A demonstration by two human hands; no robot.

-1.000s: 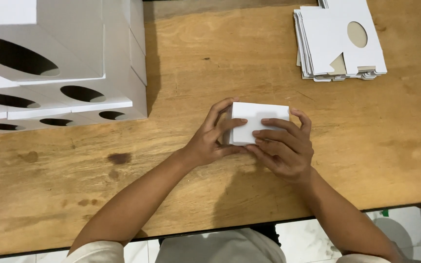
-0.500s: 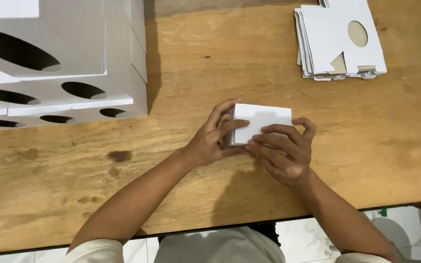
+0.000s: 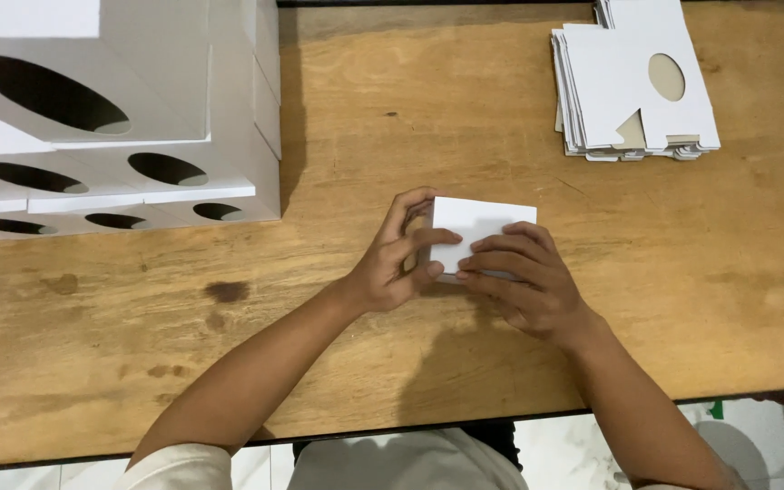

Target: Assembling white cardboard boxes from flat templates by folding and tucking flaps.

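Both hands are on the small white box (image 3: 481,227), mid-desk, slightly right of centre, near side. The box sits on the wooden desk (image 3: 392,118), top face flat and closed toward the camera.

My left hand (image 3: 398,263) is wrapped on the box's left end: thumb lies across the near-left corner of the top, fingers curl around the far-left edge. My right hand (image 3: 528,281) covers the near-right part, fingers laid flat across the top and pressing down, fingertips meeting the left thumb. So both are closed on the box, not wide.

Versus a second ago: barely any change. The box holds the same spot. The right hand's fingers have slid a bit nearer and lower on the top face, so more of the white top shows at the far edge. The left hand's grip is unchanged.

Around it: a stack of assembled white boxes with oval cutouts (image 3: 111,118) at far left, well apart from the hands. A pile of flat white box blanks (image 3: 623,86) at far right, also well apart. Neither has moved.
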